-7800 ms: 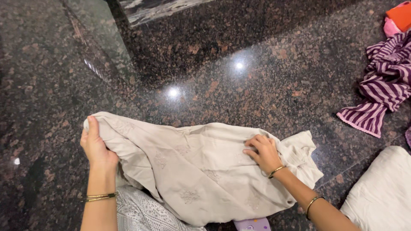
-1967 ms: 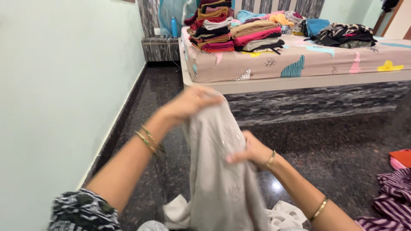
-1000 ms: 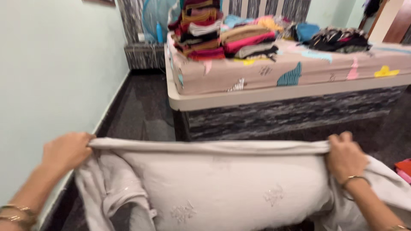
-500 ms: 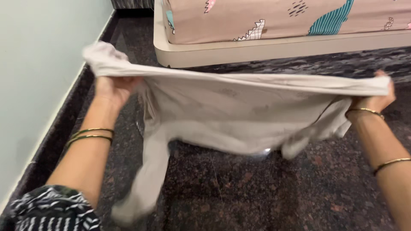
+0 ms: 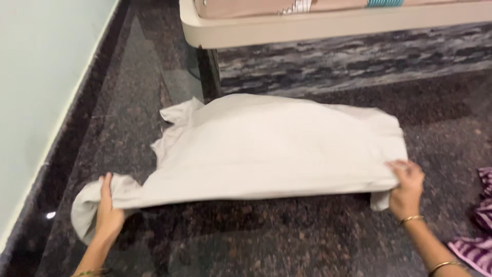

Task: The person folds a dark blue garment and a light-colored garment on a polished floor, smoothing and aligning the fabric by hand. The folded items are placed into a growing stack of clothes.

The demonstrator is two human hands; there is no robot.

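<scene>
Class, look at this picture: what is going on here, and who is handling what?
A person is handling a large off-white cloth garment over a dark speckled stone floor. The left hand grips one near corner and the right hand grips the other, so the near edge is lifted while the far part lies on the floor. A bed frame stands just behind, and a purple striped cloth lies at the right edge.

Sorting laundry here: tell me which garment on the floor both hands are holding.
The plain cream garment spread mid-floor, not the purple striped one at the right edge.
</scene>
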